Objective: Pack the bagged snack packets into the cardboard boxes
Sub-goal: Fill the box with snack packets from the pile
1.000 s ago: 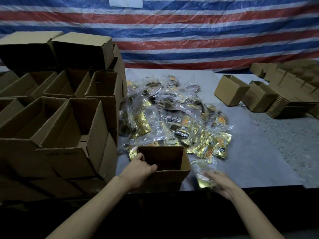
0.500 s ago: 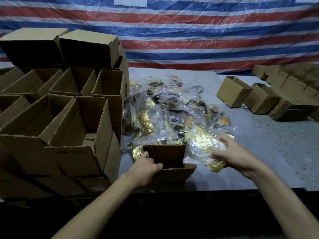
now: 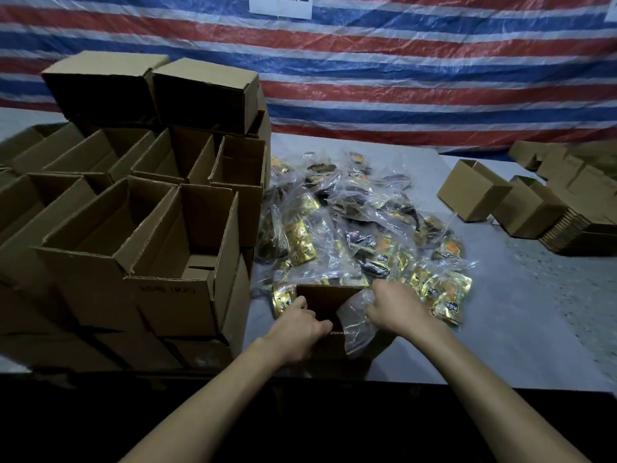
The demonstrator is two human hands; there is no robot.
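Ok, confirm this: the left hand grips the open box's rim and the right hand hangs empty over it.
Wrong on one point. The left hand does grip the rim of the box, but the right hand isn't empty: the head view shows it holding a clear bag at the box's opening.

A second ago the right hand [image 3: 397, 309] lay on the bag of packets [image 3: 357, 325], flat on the desk [image 3: 500, 329] to the right of the small box [image 3: 329, 297]; half a second ago it held the bag up beside the box; now the hand is over the box's opening and the bag is partly inside, its clear end hanging over the near rim.
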